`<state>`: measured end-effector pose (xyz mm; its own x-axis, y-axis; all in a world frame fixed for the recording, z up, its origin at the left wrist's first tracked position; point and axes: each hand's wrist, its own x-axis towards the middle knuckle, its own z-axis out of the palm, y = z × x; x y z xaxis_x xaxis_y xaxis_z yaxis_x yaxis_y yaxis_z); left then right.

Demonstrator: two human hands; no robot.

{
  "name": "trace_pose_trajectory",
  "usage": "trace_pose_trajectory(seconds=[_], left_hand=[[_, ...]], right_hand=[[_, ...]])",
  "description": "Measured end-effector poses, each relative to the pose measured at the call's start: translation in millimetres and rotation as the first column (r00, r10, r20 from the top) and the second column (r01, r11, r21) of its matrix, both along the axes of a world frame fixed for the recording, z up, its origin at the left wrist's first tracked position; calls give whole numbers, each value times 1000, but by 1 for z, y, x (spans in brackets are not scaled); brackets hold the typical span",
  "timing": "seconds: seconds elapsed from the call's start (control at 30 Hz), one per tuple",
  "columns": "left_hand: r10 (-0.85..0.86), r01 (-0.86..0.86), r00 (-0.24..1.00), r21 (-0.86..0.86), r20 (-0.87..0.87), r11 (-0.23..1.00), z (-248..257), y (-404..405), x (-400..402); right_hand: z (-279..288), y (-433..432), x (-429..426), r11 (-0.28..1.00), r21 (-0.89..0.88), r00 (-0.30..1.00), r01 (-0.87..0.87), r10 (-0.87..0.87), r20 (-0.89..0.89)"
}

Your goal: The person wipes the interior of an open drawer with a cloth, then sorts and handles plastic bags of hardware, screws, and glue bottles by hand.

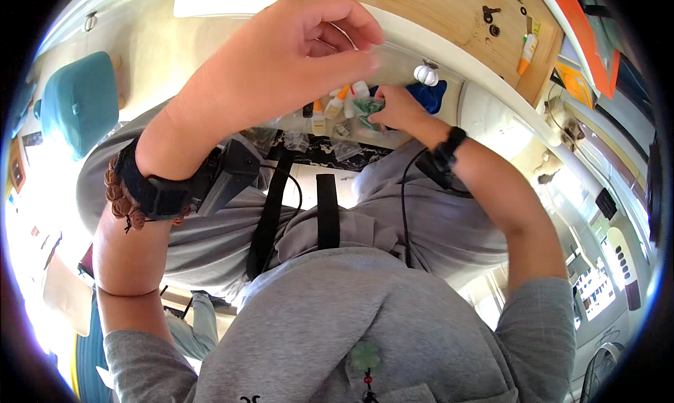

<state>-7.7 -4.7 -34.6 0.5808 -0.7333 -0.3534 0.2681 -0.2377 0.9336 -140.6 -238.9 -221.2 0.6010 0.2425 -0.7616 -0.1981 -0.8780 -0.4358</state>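
Observation:
My left hand is raised in front of the white table edge. Its fingers are curled, thumb and index finger slightly apart, and no object shows between them. Lower down, my right hand has its thumb and fingers around the side of a crumpled green plastic bag. Two glue bottles, one an orange-capped bottle and the other a tilted bottle, sit left of the bag. Beside the right hand lies a dark blue cloth or pouch. Clear plastic bags lie nearer me, on a black marble-patterned strip.
On the wooden tabletop are small dark parts and an orange-capped glue bottle. A white ribbed knob projects below its edge. A teal padded seat stands left. What looks like a cat is at right.

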Motion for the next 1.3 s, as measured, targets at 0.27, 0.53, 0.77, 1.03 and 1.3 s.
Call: trace_pose_trajectory(seconds=[0.27,0.53,0.77,1.03,1.3], left_hand=[[-97,98,995,128,-10,987,5,2,-17],[-32,-42,904,-162,-426,986,15,-21,-25],[-77,29,923,-132,-377,991,20,-29,-17],[113,-198,923,-202,-368,959,20,-34,-22],[348,-348,934,-19,74,937,11,-23,-12]], right_hand=[[207,7,68,739,444,850,506,-340,-402],[228,2,81,366,794,656,485,-753,-53],[226,-11,79,319,760,666,567,-720,-195],[229,-4,84,119,766,534,632,-783,-320],[224,-7,112,214,596,560,774,-673,-484]])
